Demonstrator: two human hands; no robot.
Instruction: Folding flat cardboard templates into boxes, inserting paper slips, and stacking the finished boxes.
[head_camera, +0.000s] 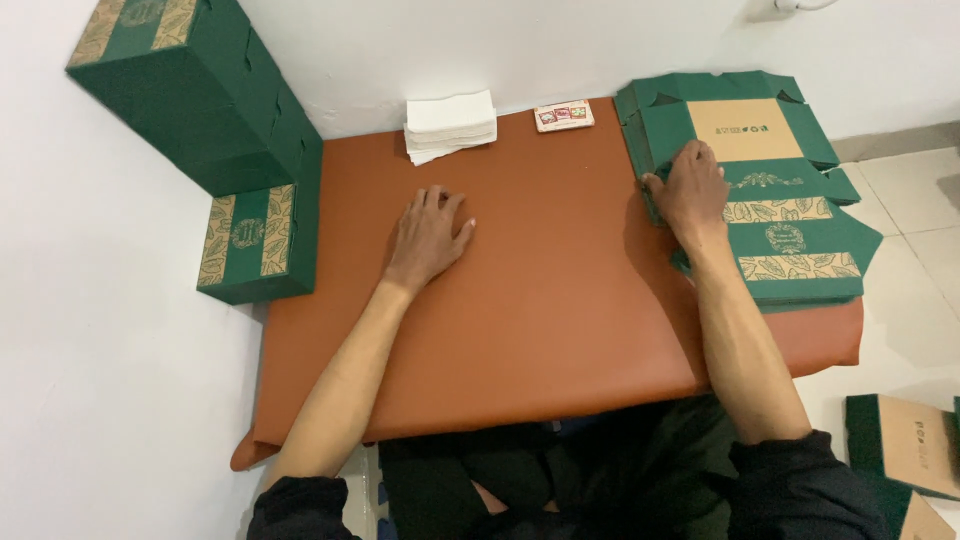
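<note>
Two hands: left hand (430, 235) flat, empty, on brown table (540, 300); right hand (690, 190) gripping edge of flat green box stack (790, 230).

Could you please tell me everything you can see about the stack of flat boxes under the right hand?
The stack of flat boxes lies on the right end of the brown table, overhanging its edge. It looks like green cardboard, unfolded, with tan leaf-patterned bands and a plain tan panel at the far end. The right hand rests on its left edge.

Left hand (432, 232) lies flat, fingers spread; right hand (690, 190) reaches out, palm down, fingers curled.
</note>
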